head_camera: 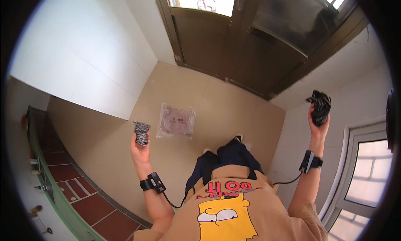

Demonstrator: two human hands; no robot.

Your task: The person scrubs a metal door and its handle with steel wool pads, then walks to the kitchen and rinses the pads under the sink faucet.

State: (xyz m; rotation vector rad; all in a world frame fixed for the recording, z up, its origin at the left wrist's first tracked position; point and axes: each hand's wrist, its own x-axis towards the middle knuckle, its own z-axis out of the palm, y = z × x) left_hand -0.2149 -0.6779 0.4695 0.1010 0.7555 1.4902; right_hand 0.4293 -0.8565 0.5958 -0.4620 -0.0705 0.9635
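My left hand (141,151) is raised to the left, its fingers closed around a crumpled black-and-white mottled bundle (142,133); I cannot tell its material. Out to the right, my right hand (319,130) grips a glossy black bundle (321,109) with loose ends sticking out at its top. That bundle's exact kind is unclear. A flat clear plastic packet (176,121) lies on the floor between the hands, nearer the left one. It has a pinkish panel bearing writing.
Ahead stands a dark brown double door (206,43), its left leaf glazed at the top. A white wall panel (91,53) with a corner is at left. Red-brown tiles (94,206) and a green-framed edge (53,190) run along the lower left. A white-framed window (365,172) is at right.
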